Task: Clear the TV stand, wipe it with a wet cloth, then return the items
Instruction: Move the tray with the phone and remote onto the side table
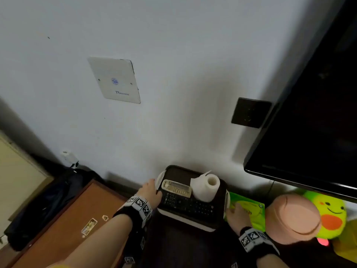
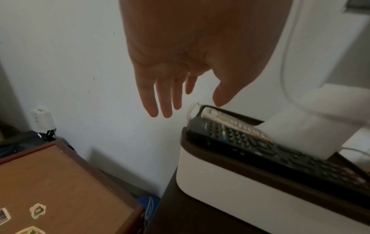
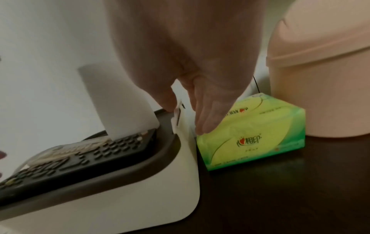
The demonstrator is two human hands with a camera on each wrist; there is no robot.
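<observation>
Storage box (image 1: 185,219), white with a dark recessed top, stands on the dark TV stand (image 3: 280,190) against the wall, one of its kind. On its top lie two remotes, a black one (image 1: 185,205) and a pale one (image 1: 176,188) resting across it, plus one roll of toilet paper (image 1: 205,187) standing upright. One green tissue pack (image 3: 252,136) sits just beside the box on its right, and one pink bin (image 1: 293,217) stands right of that, with one yellow-green plush toy (image 1: 328,215) beyond it under the television (image 1: 309,113).

Left hand (image 1: 149,189) reaches to the box's left end, fingers (image 2: 152,98) straight and released, holding nothing. Right hand (image 1: 236,214) is at the right end, wedged between box and tissue pack; its fingers (image 3: 206,117) are extended and touch the pack's top, thumb at the box's rim, gripping nothing.

A brown cabinet (image 1: 77,219) with stickers stands left of the TV stand, apart from it.

Only the head view shows the toy and television. The left wrist view alone shows a blue thing in the gap between cabinet and stand. The right wrist view alone shows the pack's red printed logo.
</observation>
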